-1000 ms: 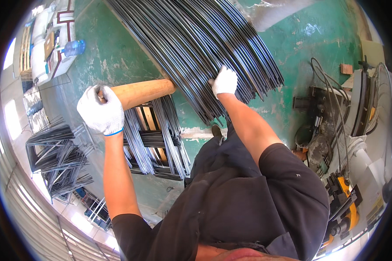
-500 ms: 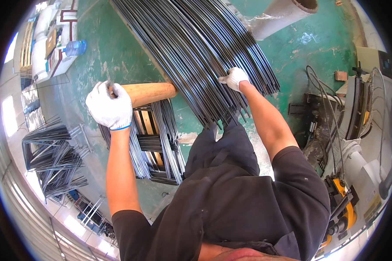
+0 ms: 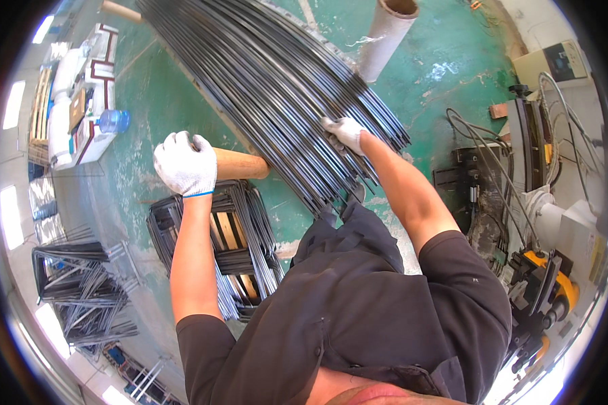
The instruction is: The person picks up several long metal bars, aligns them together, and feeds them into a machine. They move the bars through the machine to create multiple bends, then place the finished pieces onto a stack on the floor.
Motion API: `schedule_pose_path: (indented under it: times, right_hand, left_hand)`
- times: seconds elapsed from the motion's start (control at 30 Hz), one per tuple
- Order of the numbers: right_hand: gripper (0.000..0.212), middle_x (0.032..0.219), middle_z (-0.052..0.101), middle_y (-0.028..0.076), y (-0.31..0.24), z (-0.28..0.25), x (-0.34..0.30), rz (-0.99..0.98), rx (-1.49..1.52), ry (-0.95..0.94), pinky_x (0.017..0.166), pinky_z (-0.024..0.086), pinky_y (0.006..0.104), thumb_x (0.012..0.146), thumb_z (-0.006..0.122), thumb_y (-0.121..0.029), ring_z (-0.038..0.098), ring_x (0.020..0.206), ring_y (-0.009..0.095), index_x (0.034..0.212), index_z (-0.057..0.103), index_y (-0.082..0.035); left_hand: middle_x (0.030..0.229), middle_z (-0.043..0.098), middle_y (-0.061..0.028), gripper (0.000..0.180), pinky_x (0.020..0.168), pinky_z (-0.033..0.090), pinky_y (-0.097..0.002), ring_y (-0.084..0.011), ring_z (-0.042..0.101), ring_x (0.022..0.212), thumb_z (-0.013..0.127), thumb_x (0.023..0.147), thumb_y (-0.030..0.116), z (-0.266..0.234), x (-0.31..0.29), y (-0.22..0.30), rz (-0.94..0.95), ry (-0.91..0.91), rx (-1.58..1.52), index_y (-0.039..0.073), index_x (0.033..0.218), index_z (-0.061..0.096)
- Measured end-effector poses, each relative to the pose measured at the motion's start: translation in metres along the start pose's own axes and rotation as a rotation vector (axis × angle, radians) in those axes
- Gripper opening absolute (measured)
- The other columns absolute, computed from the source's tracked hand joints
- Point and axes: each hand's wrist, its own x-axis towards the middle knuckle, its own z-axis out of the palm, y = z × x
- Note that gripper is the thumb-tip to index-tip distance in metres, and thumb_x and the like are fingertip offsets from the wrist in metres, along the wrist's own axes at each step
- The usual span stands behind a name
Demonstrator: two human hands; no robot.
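Observation:
A broad bundle of long dark metal rods (image 3: 250, 81) lies side by side, its near ends just ahead of my legs. My right hand (image 3: 346, 135), in a white knit glove, is on the rods close to those ends, its fingers curled around some of them. How many it grips cannot be made out. To the left, my left hand (image 3: 186, 164), gloved too, is raised with its fingers curled in. It covers the near end of a tan cylindrical post (image 3: 242, 164) beside the rods; whether it grips the post is hidden.
Bent metal frames (image 3: 250, 223) are stacked left of my legs, with more frames (image 3: 88, 290) farther left. A thick grey tube (image 3: 387, 40) stands beyond the rods. Machinery with looping cables (image 3: 493, 162) is at the right. A blue water jug (image 3: 113, 121) stands far left.
The whole view has shifted. My right hand has moved left across the rods, its fingers more curled. My left hand has turned, and less of the tan post shows beside it.

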Motion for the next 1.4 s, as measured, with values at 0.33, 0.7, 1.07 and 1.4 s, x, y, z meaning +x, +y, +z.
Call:
schedule_pose_path:
  times: [0.33,0.7,1.07,1.4]
  right_hand:
    - [0.07,0.098,0.073,0.032,0.11,0.018,-0.246,0.15,-0.837,0.463,0.086,0.055,0.0494,0.094,0.067,-0.061,0.072,0.1,0.047,0.112,0.073,0.006]
    - [0.033,0.09,0.074,0.019,0.364,0.141,-0.628,0.793,-0.673,0.925,0.084,0.056,0.0485,0.088,0.078,-0.038,0.072,0.089,0.038,0.094,0.074,-0.006]
    - [0.023,0.074,0.069,0.017,0.402,0.111,-0.581,0.48,-0.839,1.399,0.075,0.053,0.0524,0.084,0.072,-0.029,0.068,0.076,0.041,0.072,0.067,-0.01]
    - [0.024,0.113,0.068,0.016,0.647,0.022,-0.716,-0.07,0.692,2.695,0.102,0.053,0.0494,0.092,0.065,-0.008,0.065,0.116,0.033,0.115,0.064,0.0]
  left_hand:
    - [0.106,0.073,-0.0119,0.031,0.097,0.054,-0.0377,-0.0259,0.069,0.103,0.08,0.091,0.022,0.056,-0.134,0.112,-0.256,-0.637,-1.311,0.001,0.112,0.07]
    - [0.093,0.066,-0.0103,0.037,0.077,0.051,-0.0458,-0.0264,0.059,0.083,0.05,0.11,0.04,0.177,-0.139,0.152,-1.008,-1.473,-2.464,0.007,0.103,0.064]
    - [0.073,0.058,-0.0042,0.024,0.073,0.049,-0.038,-0.0203,0.052,0.066,0.063,0.104,0.021,-0.053,-0.179,0.212,-1.126,-1.561,-2.292,0.008,0.084,0.063]
    - [0.081,0.054,-0.0026,0.008,0.074,0.047,-0.0313,-0.0137,0.046,0.067,0.061,0.105,0.009,-0.23,-0.12,0.293,-0.468,-1.583,-2.71,0.002,0.108,0.063]
